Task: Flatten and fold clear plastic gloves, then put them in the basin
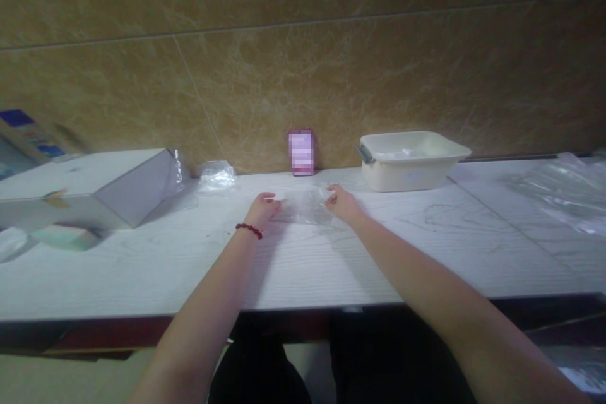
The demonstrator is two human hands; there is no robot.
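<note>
A clear plastic bag [305,207] lies between my two hands, over the white wood-grain table [303,271]. My left hand [265,209], with a dark red bracelet [249,229] at the wrist, has its fingers curled at the bag's left edge. At the opposite edge, the fingers of my right hand [341,203] are bent in and pinch the film. The bag is see-through and blurred, so its contents cannot be made out.
A phone [302,153] leans on the tiled wall behind the bag. Back right stands a cream plastic tub [402,175]. Leftward are a white box [118,192], crumpled clear plastic [216,177] and a pale green item [66,237]. More clear plastic [568,186] lies far right.
</note>
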